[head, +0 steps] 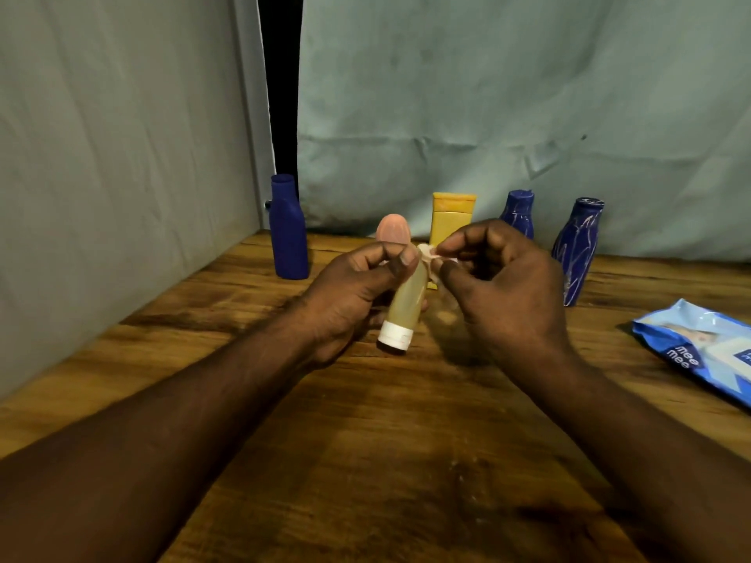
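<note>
My left hand (357,290) grips a small translucent bottle (402,306) of pale yellow liquid, held tilted above the wooden table (365,440). A white label band sits at the bottle's lower end. Its pink flip cap (393,228) stands open above my left fingers. My right hand (504,282) pinches a small pale piece (428,253) at the bottle's top between thumb and forefinger; what that piece is cannot be told.
A plain blue bottle (289,233) stands at the back left. A yellow tube (452,215) and two blue bottles with white streaks (520,213) (577,249) stand behind my hands. A blue wipes pack (703,347) lies at the right edge. Grey cloth walls enclose the table.
</note>
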